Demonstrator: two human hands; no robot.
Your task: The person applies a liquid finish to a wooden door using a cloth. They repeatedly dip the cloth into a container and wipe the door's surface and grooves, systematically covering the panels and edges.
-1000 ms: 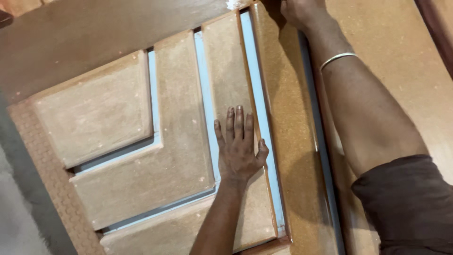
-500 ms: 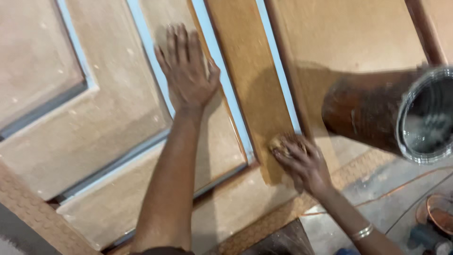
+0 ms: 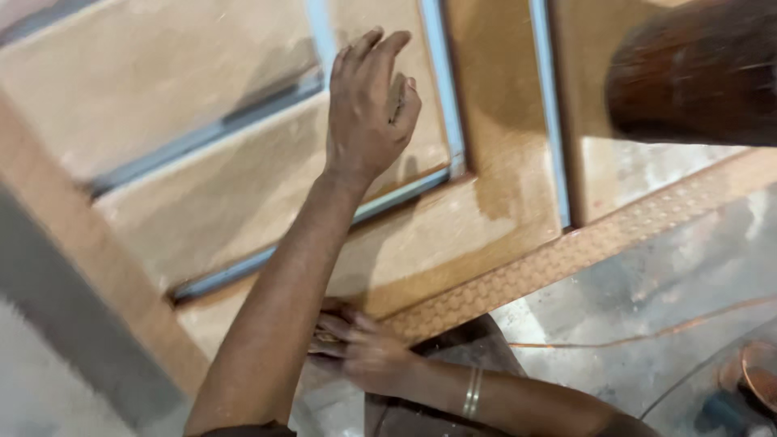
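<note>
A wooden door (image 3: 502, 218) lies flat, with raised tan panels and pale blue grooves (image 3: 441, 97) between them. My left hand (image 3: 368, 109) rests on a middle panel beside a groove, fingers apart and slightly curled, holding nothing. My right hand (image 3: 360, 352), with a metal bangle (image 3: 469, 394) on the wrist, lies at the door's near edge, its fingers stretched flat. My left forearm partly hides it. A thin brownish scrap shows under its fingers; I cannot tell whether the hand grips it.
A patterned strip (image 3: 583, 251) runs along the door's near edge. A dark brown cylinder (image 3: 696, 73) juts in at the top right. On the grey floor (image 3: 647, 291) lie a thin orange cord (image 3: 647, 333) and a copper-coloured round object (image 3: 757, 380).
My right hand moved from the door's far side down to its near edge. My left hand stayed on the middle panel and now lifts its palm, fingers curling. The view swung toward the door's near edge.
</note>
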